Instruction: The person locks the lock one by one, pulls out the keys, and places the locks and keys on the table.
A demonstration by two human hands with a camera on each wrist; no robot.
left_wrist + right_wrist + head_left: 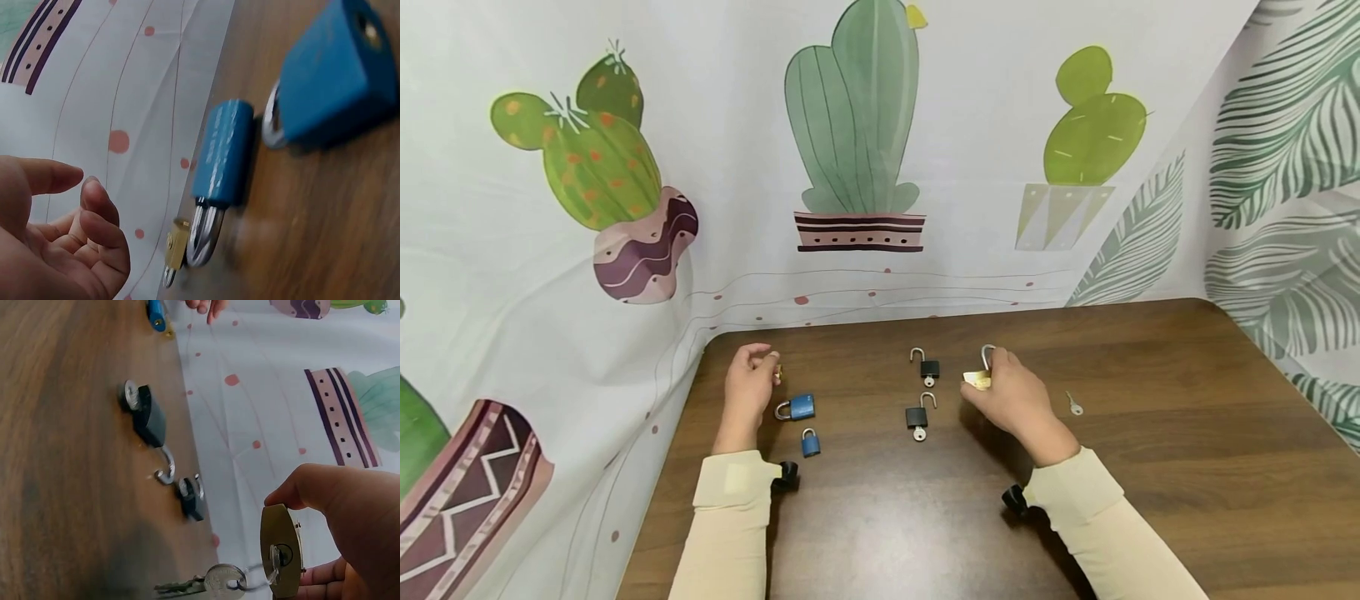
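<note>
My right hand (1011,392) grips a brass padlock (977,380) whose shackle stands open. In the right wrist view, a key ring with a key (225,581) hangs at the keyhole face of that padlock. At the far left my left hand (751,387) is above the table with loosely curled fingers and holds nothing. A small brass padlock (177,242) lies close to it. Two blue padlocks, a larger one (802,407) and a smaller one (810,442), lie nearby with their shackles closed.
Mid-table lie two black padlocks, one farther (929,368) and one nearer (916,417), with open shackles and keys inserted. A loose key (1076,408) lies right of my right hand. Behind the wooden table (880,517) hangs a cactus-print cloth (730,167).
</note>
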